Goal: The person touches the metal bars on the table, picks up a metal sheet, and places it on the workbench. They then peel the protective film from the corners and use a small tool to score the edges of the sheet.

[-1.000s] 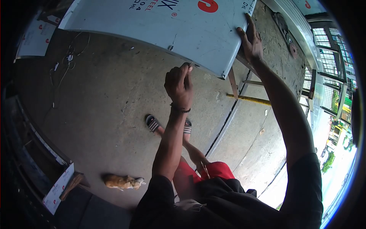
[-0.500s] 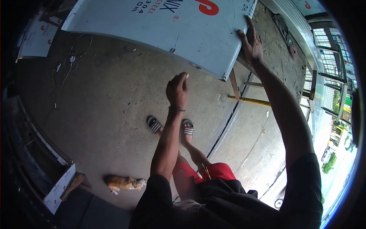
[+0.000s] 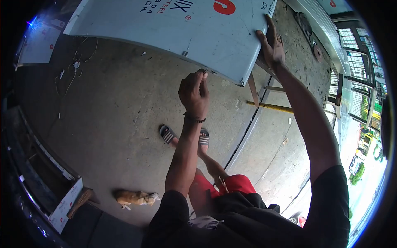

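Observation:
A film-covered steel panel with red and black print lies across the top of the view, its near edge bent down. At that near edge is my left hand, which wears a dark bracelet. Its fingers are pinched together, the tips close to or touching the edge; whatever they hold is too small to make out. My right hand rests against the panel's right edge, its fingers stretched out and the thumb over the top face. Small dark notches show along the near edge.
Under the panel is a worktable, with a disc-shaped tool on it. A brown and white dog lies on the concrete floor at lower left. Thin cables trail on the floor, and a yellow bar runs below the table.
My left hand has risen from below the panel to its near edge, fingers pinched. My right hand keeps its place on the panel's right edge. A bright blue light shows at the upper left.

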A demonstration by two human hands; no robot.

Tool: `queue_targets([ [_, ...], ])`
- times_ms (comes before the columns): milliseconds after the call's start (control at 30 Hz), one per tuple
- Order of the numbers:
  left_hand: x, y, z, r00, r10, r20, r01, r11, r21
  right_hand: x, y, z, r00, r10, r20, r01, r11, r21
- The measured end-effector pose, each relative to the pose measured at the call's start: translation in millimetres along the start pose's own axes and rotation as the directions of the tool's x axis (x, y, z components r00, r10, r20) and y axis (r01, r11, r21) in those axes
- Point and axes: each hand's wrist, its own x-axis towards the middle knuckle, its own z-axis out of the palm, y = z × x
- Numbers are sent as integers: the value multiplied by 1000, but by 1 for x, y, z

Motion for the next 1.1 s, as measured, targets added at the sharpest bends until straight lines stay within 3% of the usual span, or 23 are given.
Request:
queue_targets([
  [367,-4,-3,6,999,22,28,-23,999,37,0,-2,0,1000,3,12,-3,1000,5],
  [567,-34,-27,9,985,-143,99,138,989,58,7,17,4,997,-82,-7,82,997,-14],
  [633,-31,-17,5,995,-100,7,100,994,-49,3,19,4,997,-76,-12,76,997,-25],
  [767,-10,1,-1,995,-95,30,97,991,-95,5,20,5,995,-96,-17,96,995,-37],
  [867,-5,3,-1,988,-137,72,141,989,-52,4,21,5,996,-87,-10,86,996,-15],
  [1033,-28,-22,6,984,-75,165,59,994,96,5,19,4,997,-80,-2,80,996,-24],
  [1100,-32,-19,8,991,-83,103,77,995,64,8,16,3,997,-77,-13,77,997,-27],
])
